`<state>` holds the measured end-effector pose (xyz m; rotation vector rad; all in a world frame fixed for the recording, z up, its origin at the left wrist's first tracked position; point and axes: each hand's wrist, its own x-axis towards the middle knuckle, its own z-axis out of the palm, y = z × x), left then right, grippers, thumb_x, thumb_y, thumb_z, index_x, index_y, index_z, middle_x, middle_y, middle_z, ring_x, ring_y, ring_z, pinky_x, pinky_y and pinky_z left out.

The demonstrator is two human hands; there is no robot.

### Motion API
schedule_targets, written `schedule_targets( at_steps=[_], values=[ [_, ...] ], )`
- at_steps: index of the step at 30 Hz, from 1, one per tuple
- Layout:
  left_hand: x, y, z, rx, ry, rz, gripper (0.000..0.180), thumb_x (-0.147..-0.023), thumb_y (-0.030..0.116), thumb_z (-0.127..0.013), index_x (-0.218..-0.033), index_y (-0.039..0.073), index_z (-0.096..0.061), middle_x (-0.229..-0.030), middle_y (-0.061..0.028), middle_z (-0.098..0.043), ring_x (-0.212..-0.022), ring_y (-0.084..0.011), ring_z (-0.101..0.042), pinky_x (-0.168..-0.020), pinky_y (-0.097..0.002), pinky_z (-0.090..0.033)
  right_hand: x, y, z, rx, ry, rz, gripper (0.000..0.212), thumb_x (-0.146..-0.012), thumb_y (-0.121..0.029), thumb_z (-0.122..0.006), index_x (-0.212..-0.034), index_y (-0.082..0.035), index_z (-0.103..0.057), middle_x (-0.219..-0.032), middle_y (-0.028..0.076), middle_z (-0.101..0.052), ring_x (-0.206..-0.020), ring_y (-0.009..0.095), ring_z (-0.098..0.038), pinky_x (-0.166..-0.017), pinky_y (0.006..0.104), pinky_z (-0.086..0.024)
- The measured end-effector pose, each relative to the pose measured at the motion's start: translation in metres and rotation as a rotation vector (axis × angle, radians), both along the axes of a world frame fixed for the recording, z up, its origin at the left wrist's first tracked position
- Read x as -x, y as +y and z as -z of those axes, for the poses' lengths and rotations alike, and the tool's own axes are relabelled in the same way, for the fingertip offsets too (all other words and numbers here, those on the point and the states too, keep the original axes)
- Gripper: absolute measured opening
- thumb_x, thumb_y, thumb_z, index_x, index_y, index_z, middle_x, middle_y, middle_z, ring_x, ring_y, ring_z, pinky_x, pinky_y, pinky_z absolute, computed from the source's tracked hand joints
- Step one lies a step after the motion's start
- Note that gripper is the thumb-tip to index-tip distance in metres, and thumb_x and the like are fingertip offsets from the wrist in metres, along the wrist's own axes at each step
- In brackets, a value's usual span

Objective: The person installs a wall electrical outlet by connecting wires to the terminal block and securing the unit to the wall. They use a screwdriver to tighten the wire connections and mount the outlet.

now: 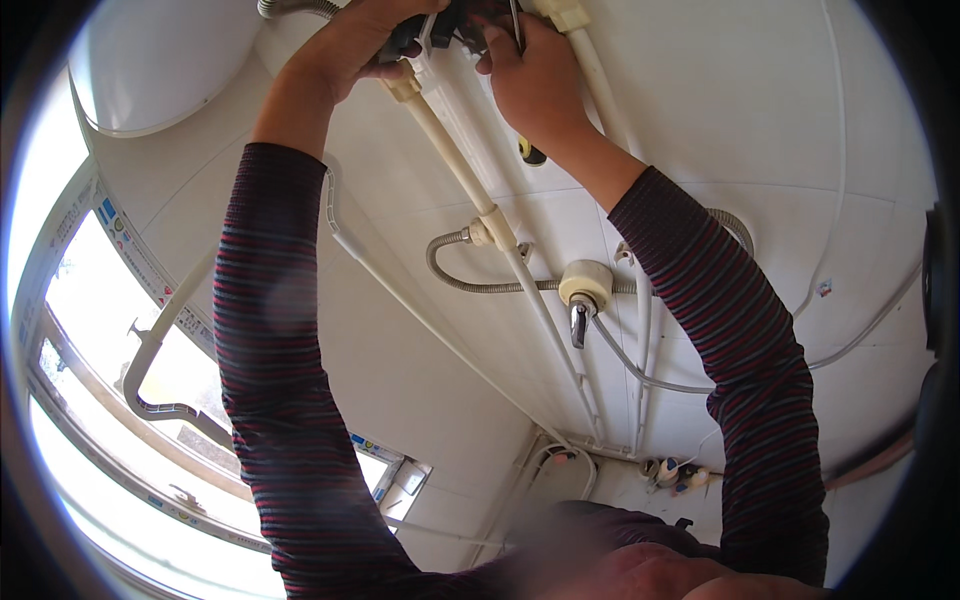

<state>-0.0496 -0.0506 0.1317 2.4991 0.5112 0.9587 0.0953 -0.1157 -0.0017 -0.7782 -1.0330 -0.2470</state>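
Note:
Both my arms reach up to the top edge of the view. My left hand [365,40] is closed around a dark fitting [405,38] beside a pale pipe joint [404,86]; its fingertips are partly cut off, and I cannot make out what they hold. My right hand [543,85] is closed on a screwdriver; its thin metal shaft shows above the fingers, and the yellow and black handle end [531,152] sticks out below the palm. Between the hands, dark parts and wires [468,35] are only partly visible.
Pale pipes [455,155] run down the white wall. Below the hands sits a round mixer valve [586,287] with flexible metal hoses [480,287]. A white rounded tank [160,60] hangs at upper left, above a bright window [110,290]. Bottles [670,474] stand low down.

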Motion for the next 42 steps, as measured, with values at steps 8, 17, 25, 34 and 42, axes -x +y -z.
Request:
schedule_targets(
  at_steps=[8,17,25,34,42],
  values=[
    [0.007,0.001,0.002,0.021,-0.118,0.060,0.046,-0.090,0.052,-0.064,-0.113,0.012,-0.069,-0.098,-0.0040,-0.068,-0.083,-0.0131,-0.064,-0.071,-0.0269,-0.054,-0.022,0.022,0.011,-0.057,-0.141,0.320,0.023,-0.103,-0.022,-0.058,-0.101,0.000,-0.066,-0.071,0.008,-0.069,-0.062,0.019,-0.065,-0.062,0.0358,-0.050],
    [0.018,0.010,0.003,-0.102,0.039,-0.010,0.046,-0.092,0.051,-0.063,-0.114,0.011,-0.069,-0.096,-0.0029,-0.069,-0.081,-0.0118,-0.064,-0.069,-0.0270,-0.052,-0.012,-0.004,0.020,0.016,-0.136,0.061,0.013,-0.102,-0.011,-0.058,-0.099,0.001,-0.062,-0.083,0.017,-0.071,-0.079,0.034,-0.070,-0.073,0.0428,-0.053],
    [-0.003,-0.015,0.003,-0.184,-0.075,-0.085,0.050,-0.091,0.053,-0.066,-0.117,0.010,-0.071,-0.090,-0.0013,-0.063,-0.078,-0.0097,-0.060,-0.065,-0.0276,-0.049,-0.022,-0.005,0.025,0.038,-0.322,0.224,0.012,-0.098,-0.010,-0.064,-0.101,0.001,-0.067,-0.089,0.019,-0.074,-0.081,0.036,-0.071,-0.073,0.0426,-0.055],
    [-0.033,-0.064,-0.012,-0.394,-0.114,-0.069,0.053,-0.090,0.055,-0.067,-0.095,0.003,-0.077,-0.077,-0.0068,-0.066,-0.065,-0.0181,-0.059,-0.056,-0.0354,-0.046,-0.019,-0.002,0.019,0.080,-0.324,0.188,0.017,-0.096,-0.014,-0.070,-0.099,0.002,-0.071,-0.088,0.022,-0.073,-0.079,0.036,-0.071,-0.072,0.0407,-0.054],
    [-0.022,-0.102,-0.009,-0.430,0.086,-0.267,0.053,-0.098,0.059,-0.053,-0.110,0.012,-0.076,-0.086,-0.0080,-0.072,-0.068,-0.0224,-0.065,-0.061,-0.0377,-0.051,-0.023,0.006,0.024,0.064,-0.286,0.231,0.018,-0.095,-0.016,-0.070,-0.100,0.000,-0.075,-0.086,0.020,-0.074,-0.077,0.036,-0.071,-0.073,0.0399,-0.055]
  ],
)
